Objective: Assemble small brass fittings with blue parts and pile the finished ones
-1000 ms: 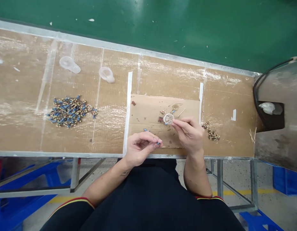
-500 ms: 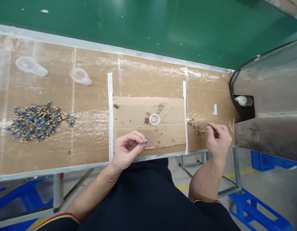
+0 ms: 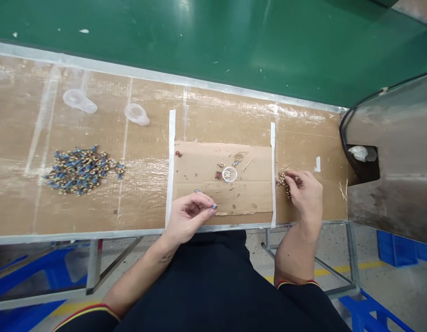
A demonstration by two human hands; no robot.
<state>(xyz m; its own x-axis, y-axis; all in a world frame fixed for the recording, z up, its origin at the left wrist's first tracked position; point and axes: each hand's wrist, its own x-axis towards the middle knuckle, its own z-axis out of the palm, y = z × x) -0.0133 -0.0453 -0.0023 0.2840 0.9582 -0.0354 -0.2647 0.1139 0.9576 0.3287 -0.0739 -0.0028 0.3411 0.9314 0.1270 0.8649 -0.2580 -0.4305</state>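
Note:
My left hand (image 3: 190, 216) is closed in a pinch over the front edge of the cardboard mat. Between its thumb and forefinger sits a small blue part (image 3: 214, 206). Another bit of blue (image 3: 197, 190) shows just behind the fingers. To the right, my right hand (image 3: 306, 193) reaches down to a small pile of brass-coloured parts (image 3: 281, 179) with thumb and fingertips drawn together. Whatever lies between those fingertips is too small to make out. The hand covers some of the pile.
A large heap of blue and brass parts (image 3: 84, 170) lies left. Two translucent scoop-like containers (image 3: 79, 101) rest behind it. The cardboard mat (image 3: 199, 159) carries a small clear cup (image 3: 229, 174), reddish-brown pieces (image 3: 218, 175) and a thin stick (image 3: 247, 164). A metal housing (image 3: 400, 161) stands right.
My right hand has come left and down onto the small brass-coloured pile. The left hand keeps its pinch on the blue part. The view has shifted, so the table appears further right.

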